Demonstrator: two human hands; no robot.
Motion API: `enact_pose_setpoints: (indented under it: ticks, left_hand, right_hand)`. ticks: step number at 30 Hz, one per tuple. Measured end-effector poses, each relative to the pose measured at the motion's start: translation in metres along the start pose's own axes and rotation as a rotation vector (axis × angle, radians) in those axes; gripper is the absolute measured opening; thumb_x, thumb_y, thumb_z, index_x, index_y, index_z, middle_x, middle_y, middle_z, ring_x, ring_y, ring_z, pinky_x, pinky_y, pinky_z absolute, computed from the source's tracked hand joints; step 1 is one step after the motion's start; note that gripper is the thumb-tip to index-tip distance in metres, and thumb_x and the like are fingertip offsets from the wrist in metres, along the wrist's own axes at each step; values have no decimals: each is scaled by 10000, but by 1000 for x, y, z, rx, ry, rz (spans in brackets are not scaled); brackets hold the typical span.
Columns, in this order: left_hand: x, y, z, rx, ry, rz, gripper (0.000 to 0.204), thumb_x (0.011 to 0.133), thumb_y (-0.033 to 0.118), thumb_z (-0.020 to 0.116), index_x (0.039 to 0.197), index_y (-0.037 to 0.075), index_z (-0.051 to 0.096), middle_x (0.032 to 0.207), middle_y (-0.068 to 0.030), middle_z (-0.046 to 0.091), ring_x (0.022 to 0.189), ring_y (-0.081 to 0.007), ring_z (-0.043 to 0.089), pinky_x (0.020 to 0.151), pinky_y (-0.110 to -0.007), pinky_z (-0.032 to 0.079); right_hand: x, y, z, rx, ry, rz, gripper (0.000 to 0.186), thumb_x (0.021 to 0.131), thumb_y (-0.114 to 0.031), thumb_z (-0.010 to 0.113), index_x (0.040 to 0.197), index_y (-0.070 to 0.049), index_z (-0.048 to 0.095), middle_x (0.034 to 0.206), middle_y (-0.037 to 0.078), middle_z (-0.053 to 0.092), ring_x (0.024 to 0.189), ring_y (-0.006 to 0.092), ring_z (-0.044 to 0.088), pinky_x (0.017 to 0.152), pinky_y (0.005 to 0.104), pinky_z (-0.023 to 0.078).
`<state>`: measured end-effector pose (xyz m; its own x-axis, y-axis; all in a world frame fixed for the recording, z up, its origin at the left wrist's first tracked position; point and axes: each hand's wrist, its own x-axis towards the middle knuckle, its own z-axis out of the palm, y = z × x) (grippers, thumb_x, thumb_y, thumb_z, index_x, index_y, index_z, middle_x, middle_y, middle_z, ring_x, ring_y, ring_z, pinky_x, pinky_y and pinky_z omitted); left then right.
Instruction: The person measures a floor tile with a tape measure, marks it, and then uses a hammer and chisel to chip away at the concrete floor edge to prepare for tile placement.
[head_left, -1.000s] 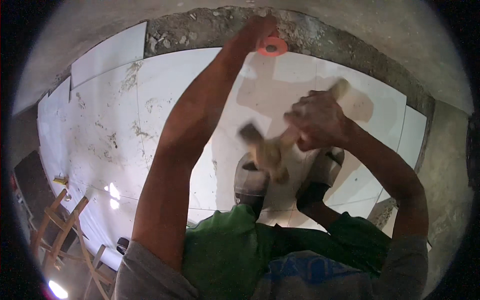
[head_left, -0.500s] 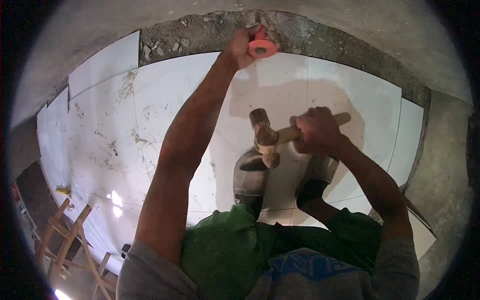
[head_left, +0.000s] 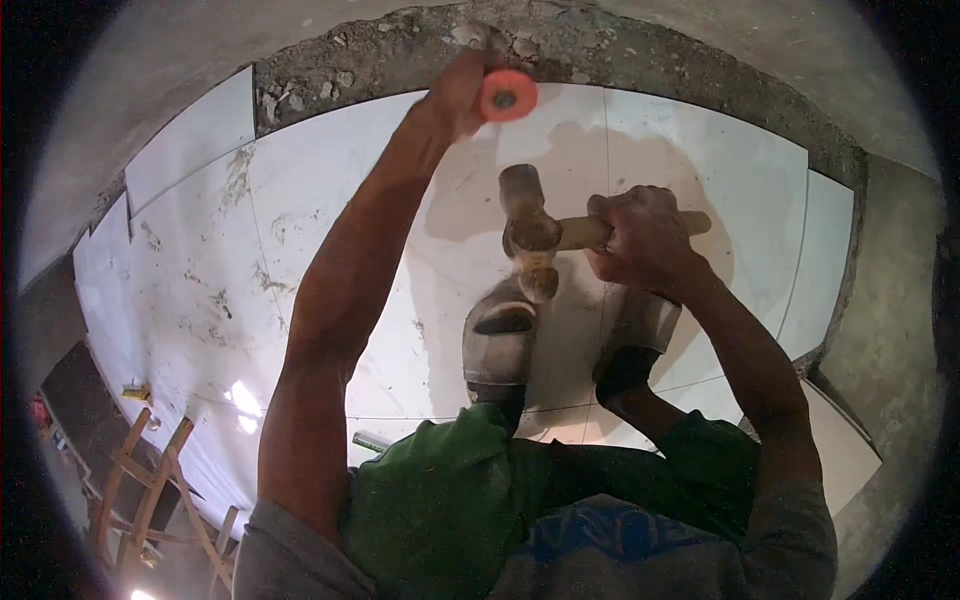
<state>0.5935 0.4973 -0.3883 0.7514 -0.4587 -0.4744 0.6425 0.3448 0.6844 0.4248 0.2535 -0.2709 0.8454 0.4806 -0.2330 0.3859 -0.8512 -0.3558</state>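
Though dusty, wooden-handled hammer [head_left: 535,235].

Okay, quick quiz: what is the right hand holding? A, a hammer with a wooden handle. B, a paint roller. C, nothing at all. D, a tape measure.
A: the right hand is wrapped around the wooden handle of a hammer, whose metal head is raised above the white tiles, while the left hand grips an orange-capped tool at the rough wall edge.
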Motion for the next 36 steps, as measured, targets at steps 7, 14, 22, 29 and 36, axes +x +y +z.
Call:
enact_pose_setpoints:
  ticks: [7, 14, 22, 29, 36]
  left_hand:
    - [11, -10, 6, 56, -19, 13, 266, 1115, 237, 435, 1099, 19, 589, 986, -84, 658, 909, -206, 671, 889, -373, 570]
    - [11, -21, 8, 79, 9, 1, 276, 1112, 224, 439, 1145, 5, 604, 987, -93, 661, 896, -216, 685, 855, -363, 573]
    - [3, -20, 13, 55, 36, 39, 296, 1102, 258, 450, 1171, 20, 612, 983, -65, 640, 878, -210, 670, 791, -430, 656]
    - [15, -31, 13, -77, 28, 8, 323, 1063, 262, 584, 1246, -3, 567, 917, -67, 628, 792, -201, 644, 611, -237, 554]
    - [14, -28, -3, -4, 21, 37, 299, 1116, 251, 438, 1175, 11, 608, 964, -69, 636, 861, -204, 648, 790, -348, 580]
  right_hand:
    - [-2, 5, 13, -6, -121, 36, 405, 751, -424, 761, 994, -115, 662, 784, 128, 677, 778, 356, 681, 794, 533, 516]
    - [-11, 8, 19, -48, -136, -54, 406, 760, -471, 759, 933, -120, 650, 748, 121, 660, 754, 353, 680, 742, 534, 494]
    - [-2, -3, 11, -56, -245, 24, 279, 723, -307, 715, 872, -77, 665, 806, 117, 711, 834, 337, 706, 807, 503, 511]
    - [54, 50, 13, -276, -148, -197, 314, 726, -398, 736, 901, -140, 698, 831, 98, 716, 795, 331, 721, 719, 532, 551]
    - [54, 16, 11, -231, -268, -148, 390, 699, -364, 712, 1001, -116, 723, 907, 120, 738, 908, 283, 727, 848, 434, 559]
